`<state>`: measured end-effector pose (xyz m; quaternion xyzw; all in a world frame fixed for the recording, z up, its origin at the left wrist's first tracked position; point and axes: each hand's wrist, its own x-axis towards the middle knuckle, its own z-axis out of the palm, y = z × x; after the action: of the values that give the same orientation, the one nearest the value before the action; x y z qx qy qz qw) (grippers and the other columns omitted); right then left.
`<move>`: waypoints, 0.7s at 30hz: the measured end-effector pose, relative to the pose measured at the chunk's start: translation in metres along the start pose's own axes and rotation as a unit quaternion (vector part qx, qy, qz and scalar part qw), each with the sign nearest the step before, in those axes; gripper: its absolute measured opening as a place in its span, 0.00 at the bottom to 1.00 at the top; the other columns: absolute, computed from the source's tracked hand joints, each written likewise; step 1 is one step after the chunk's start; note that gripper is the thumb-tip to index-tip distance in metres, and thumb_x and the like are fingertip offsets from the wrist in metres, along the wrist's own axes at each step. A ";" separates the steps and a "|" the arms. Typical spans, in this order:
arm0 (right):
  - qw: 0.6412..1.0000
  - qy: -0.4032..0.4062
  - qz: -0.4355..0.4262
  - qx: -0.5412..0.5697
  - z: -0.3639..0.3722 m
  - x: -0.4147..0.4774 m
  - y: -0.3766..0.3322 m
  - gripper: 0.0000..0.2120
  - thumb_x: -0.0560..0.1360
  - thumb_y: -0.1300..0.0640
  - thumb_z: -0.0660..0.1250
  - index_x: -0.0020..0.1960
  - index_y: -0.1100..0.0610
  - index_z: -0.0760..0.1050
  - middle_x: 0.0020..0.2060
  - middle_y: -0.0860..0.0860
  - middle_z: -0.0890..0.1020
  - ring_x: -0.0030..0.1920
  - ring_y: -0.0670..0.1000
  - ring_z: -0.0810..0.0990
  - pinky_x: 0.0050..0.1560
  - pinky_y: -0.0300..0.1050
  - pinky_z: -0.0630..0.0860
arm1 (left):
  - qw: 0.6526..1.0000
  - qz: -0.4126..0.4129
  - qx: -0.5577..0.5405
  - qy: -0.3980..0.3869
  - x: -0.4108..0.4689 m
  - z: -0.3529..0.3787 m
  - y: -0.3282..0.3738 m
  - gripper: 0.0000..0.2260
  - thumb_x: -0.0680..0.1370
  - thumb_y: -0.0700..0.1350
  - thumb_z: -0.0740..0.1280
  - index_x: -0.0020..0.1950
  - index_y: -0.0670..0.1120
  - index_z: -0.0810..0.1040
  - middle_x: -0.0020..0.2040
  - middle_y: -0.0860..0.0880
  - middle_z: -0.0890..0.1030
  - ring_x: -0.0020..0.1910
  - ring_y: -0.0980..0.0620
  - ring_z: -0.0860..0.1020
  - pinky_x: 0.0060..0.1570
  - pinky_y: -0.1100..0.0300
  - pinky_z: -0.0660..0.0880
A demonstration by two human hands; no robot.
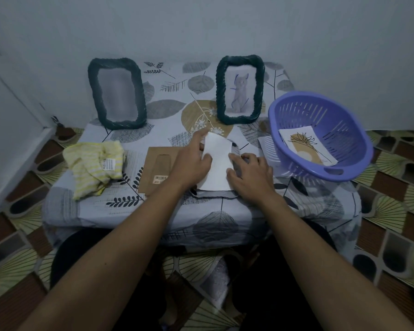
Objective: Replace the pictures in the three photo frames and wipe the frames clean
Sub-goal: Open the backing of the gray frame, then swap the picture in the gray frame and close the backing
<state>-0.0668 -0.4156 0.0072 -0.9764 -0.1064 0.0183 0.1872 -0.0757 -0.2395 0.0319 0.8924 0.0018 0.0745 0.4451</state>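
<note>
Two dark twisted-rope photo frames stand at the back of the table: the left frame (pixel 117 93) shows a blurry pale inside, the right frame (pixel 240 89) holds a grey cat picture. A third frame (pixel 234 150) lies face down under a white sheet of paper (pixel 217 163) at the table's middle. My left hand (pixel 193 161) pinches the sheet's left edge. My right hand (pixel 251 174) presses on its right edge with curled fingers. A brown cardboard backing (pixel 157 170) lies left of the sheet. A yellow striped cloth (pixel 95 167) is bunched at the left.
A purple plastic basket (pixel 320 134) sits tilted at the table's right and holds a flower picture (pixel 307 145); another sheet (pixel 265 146) lies partly under it. The small table has a leaf-patterned cover (pixel 175 91). Walls close in behind and on the left. Patterned floor surrounds.
</note>
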 end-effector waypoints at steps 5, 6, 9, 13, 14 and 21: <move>0.999 0.032 -0.032 0.015 -0.022 -0.001 -0.005 0.26 0.78 0.52 0.61 0.75 0.54 0.66 0.70 0.56 0.70 0.69 0.59 0.67 0.67 0.56 0.65 | 0.998 0.030 0.008 0.062 0.000 -0.002 0.002 0.17 0.79 0.36 0.62 0.65 0.50 0.76 0.52 0.53 0.76 0.46 0.52 0.75 0.41 0.68 0.66; 0.997 0.062 -0.056 0.004 -0.028 -0.001 -0.006 0.24 0.77 0.53 0.62 0.73 0.56 0.68 0.68 0.56 0.72 0.67 0.58 0.68 0.65 0.55 0.67 | 0.997 0.024 -0.001 0.069 0.001 -0.003 0.003 0.16 0.79 0.36 0.63 0.62 0.50 0.78 0.52 0.54 0.76 0.47 0.53 0.74 0.41 0.72 0.66; 0.983 0.142 -0.110 -0.037 -0.048 -0.004 -0.005 0.20 0.75 0.56 0.63 0.67 0.56 0.75 0.63 0.53 0.77 0.64 0.56 0.71 0.61 0.53 0.68 | 0.995 -0.009 -0.062 0.080 0.002 -0.001 0.009 0.14 0.79 0.37 0.63 0.61 0.52 0.79 0.51 0.61 0.76 0.52 0.55 0.75 0.50 0.66 0.70; 0.979 0.168 -0.043 -0.110 -0.071 -0.003 0.003 0.23 0.75 0.55 0.62 0.70 0.55 0.72 0.66 0.54 0.75 0.68 0.58 0.68 0.62 0.54 0.64 | 0.981 -0.062 -0.163 0.081 0.010 0.012 0.015 0.14 0.80 0.38 0.63 0.61 0.52 0.79 0.53 0.56 0.78 0.48 0.57 0.78 0.43 0.68 0.75; 0.982 0.150 -0.014 -0.116 -0.077 -0.003 0.007 0.25 0.75 0.54 0.62 0.72 0.56 0.69 0.68 0.55 0.74 0.68 0.59 0.67 0.63 0.54 0.64 | 0.979 -0.069 -0.177 0.078 0.012 0.016 0.017 0.14 0.80 0.38 0.63 0.62 0.51 0.79 0.53 0.54 0.78 0.47 0.57 0.78 0.40 0.70 0.74; 0.998 0.035 0.045 0.022 -0.099 -0.005 0.044 0.12 0.75 0.59 0.63 0.57 0.59 0.75 0.47 0.58 0.80 0.42 0.59 0.74 0.40 0.47 0.69 | 0.976 -0.099 -0.190 0.043 0.037 0.056 0.028 0.14 0.83 0.40 0.60 0.66 0.48 0.79 0.57 0.48 0.80 0.47 0.54 0.78 0.48 0.57 0.77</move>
<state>-0.0558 -0.4928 0.0827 -0.9759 -0.0555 -0.0049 0.2110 -0.0333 -0.2980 0.0263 0.7828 0.0955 0.0676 0.6112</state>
